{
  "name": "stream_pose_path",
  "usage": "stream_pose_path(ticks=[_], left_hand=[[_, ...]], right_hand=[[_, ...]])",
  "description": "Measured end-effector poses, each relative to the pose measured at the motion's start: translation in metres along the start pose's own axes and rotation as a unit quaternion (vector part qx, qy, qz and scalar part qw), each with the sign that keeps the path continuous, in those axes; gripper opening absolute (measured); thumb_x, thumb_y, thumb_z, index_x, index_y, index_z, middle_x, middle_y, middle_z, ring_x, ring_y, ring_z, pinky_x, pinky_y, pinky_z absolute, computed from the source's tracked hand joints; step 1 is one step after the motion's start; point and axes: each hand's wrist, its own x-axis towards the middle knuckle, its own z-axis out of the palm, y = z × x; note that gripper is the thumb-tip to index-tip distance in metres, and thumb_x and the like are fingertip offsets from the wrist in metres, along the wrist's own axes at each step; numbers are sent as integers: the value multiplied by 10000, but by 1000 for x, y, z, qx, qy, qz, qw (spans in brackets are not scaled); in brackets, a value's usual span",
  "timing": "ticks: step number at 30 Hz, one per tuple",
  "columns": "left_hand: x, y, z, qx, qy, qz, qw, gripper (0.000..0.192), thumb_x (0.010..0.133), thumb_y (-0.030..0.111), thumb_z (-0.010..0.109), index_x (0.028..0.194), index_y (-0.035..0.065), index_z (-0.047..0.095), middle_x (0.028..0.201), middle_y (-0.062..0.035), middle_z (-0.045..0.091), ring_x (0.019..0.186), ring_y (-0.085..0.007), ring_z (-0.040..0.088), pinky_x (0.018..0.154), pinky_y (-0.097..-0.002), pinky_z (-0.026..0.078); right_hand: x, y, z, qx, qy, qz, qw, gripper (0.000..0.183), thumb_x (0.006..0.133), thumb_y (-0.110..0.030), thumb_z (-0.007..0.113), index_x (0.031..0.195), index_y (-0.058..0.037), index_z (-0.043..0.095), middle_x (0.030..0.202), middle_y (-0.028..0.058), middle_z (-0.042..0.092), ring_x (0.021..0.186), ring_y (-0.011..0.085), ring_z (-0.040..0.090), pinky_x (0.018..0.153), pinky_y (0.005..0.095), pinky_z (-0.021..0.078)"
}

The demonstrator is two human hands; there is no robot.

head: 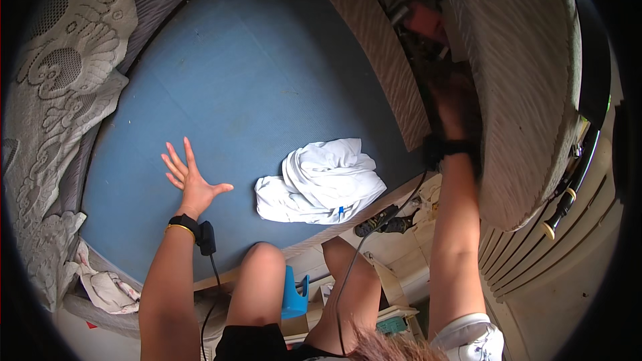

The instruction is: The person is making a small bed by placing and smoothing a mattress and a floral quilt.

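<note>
My left hand [193, 180] hovers over or rests lightly on a blue mat-like surface [225, 85], fingers spread, holding nothing. To its right a crumpled white cloth [331, 180] lies in a heap near the surface's front edge, with a small blue mark on it. My right hand [454, 95] reaches into a dark gap between the patterned border and a padded, fabric-covered part [521, 90]; its fingers are blurred and in shadow, so what it touches is hidden. Each wrist wears a black strap with a cable.
A lace cover [80, 75] drapes over the left side. Mixed items, one of them red [426, 22], fill the dark gap. Below are shoes [383, 223], a blue plastic object [294, 296] by my knee and a light-coloured basket or tray [401, 313]. Curved slats [551, 240] stand at right.
</note>
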Motion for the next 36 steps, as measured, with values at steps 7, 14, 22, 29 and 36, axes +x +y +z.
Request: stream_pose_path(ticks=[7,14,22,29,36], left_hand=[[1,12,16,-21,-9,19,1000,1523,424,310,957,1524,269,-96,1550,-134,-266,1417,-377,-255,1088,-648,-37],[1,12,13,-14,-9,18,1000,1503,438,311,952,1527,256,-82,1552,-149,-250,1416,-388,-251,1088,-643,-45],[0,13,14,-6,6,21,1000,1502,448,313,952,1524,272,-96,1551,-131,-268,1415,-395,-249,1079,-654,-48],[5,10,14,-27,20,27,999,1501,453,296,953,1523,269,-99,1549,-133,-271,1413,-394,-255,1077,-656,-52],[3,14,11,-13,-8,5,1000,1506,448,285,954,1524,259,-100,1551,-149,-257,1416,-395,-244,1088,-643,-35]], right_hand=[[-11,66,47,156,65,54,984,473,822,-95,660,1268,-12,525,1203,164,580,1148,287,547,1004,387,395],[-102,-43,-35,450,76,63,887,432,841,-41,645,1252,-39,513,1164,65,539,1071,156,530,919,278,423],[-129,-69,-68,154,101,30,982,351,785,-49,710,1120,-65,605,898,3,504,721,90,473,625,232,404],[-128,16,-34,484,-85,351,797,323,858,-387,687,949,-85,616,791,-14,509,636,103,490,557,261,416],[-130,-15,-36,558,-30,314,768,330,886,-359,674,1026,-69,604,939,26,602,840,129,604,718,285,485]])
